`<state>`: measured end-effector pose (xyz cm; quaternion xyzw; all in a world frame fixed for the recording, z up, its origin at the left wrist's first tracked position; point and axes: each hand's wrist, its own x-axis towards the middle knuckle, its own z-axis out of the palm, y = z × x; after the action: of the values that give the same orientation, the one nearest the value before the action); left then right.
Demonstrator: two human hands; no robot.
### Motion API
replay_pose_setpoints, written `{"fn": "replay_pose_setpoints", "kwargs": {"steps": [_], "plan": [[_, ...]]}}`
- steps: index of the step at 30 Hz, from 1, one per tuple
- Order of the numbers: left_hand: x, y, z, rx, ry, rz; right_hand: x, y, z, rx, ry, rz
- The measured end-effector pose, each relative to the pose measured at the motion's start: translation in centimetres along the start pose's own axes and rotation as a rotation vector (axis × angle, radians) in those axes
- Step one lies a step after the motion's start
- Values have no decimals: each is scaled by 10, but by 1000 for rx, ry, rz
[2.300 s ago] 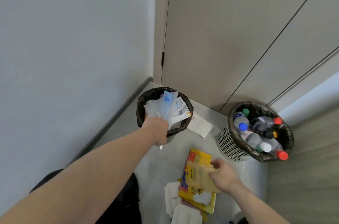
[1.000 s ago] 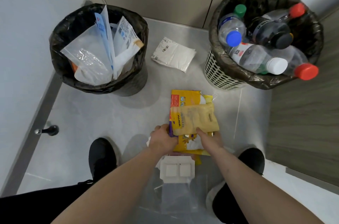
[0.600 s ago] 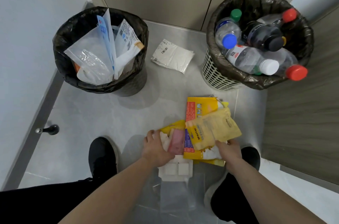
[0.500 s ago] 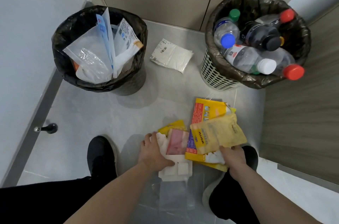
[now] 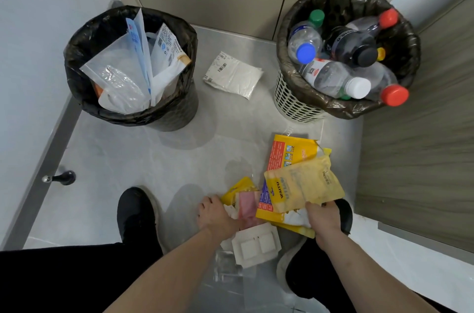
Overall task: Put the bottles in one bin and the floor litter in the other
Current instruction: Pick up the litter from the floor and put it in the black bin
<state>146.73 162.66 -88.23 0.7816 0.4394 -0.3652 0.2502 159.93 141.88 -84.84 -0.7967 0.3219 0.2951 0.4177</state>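
Note:
Two bins stand by the far wall. The black bin (image 5: pixel 84 97) on the left holds clear and white plastic wrappers (image 5: pixel 123 77). The white mesh bin (image 5: pixel 289 102) on the right holds several plastic bottles (image 5: pixel 331 77). On the floor near my feet lies a pile of litter. My right hand (image 5: pixel 323 219) grips the yellow pouch (image 5: pixel 305 184) together with the larger yellow packet (image 5: pixel 284 156) under it, both lifted at an angle. My left hand (image 5: pixel 215 215) grips a small yellow and pink wrapper (image 5: pixel 245 201). A white moulded tray (image 5: pixel 256 242) lies just below my hands.
A white paper packet (image 5: pixel 234 74) lies on the floor between the two bins. Clear plastic film (image 5: pixel 228 276) lies by my knees. My black shoes (image 5: pixel 136 212) stand on either side of the pile. A door stop (image 5: pixel 60 177) sticks out at the left wall. Wood panelling closes the right side.
I crouched from the black bin down to the litter pile. My right hand swung the yellow packets to the right, uncovering the small wrapper, which my left hand took hold of.

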Motion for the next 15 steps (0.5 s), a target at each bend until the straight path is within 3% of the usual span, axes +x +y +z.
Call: {"fn": "replay_pose_setpoints", "kwargs": {"steps": [4,9,15], "plan": [[-4,17,9,-47,1,-42,3,-1,-4,5,37,-1],[-1,31,17,108,123,38,-10,14,-2,-3,37,-1],[4,32,1,5,34,77,-19,4,4,-24,24,-25]]}}
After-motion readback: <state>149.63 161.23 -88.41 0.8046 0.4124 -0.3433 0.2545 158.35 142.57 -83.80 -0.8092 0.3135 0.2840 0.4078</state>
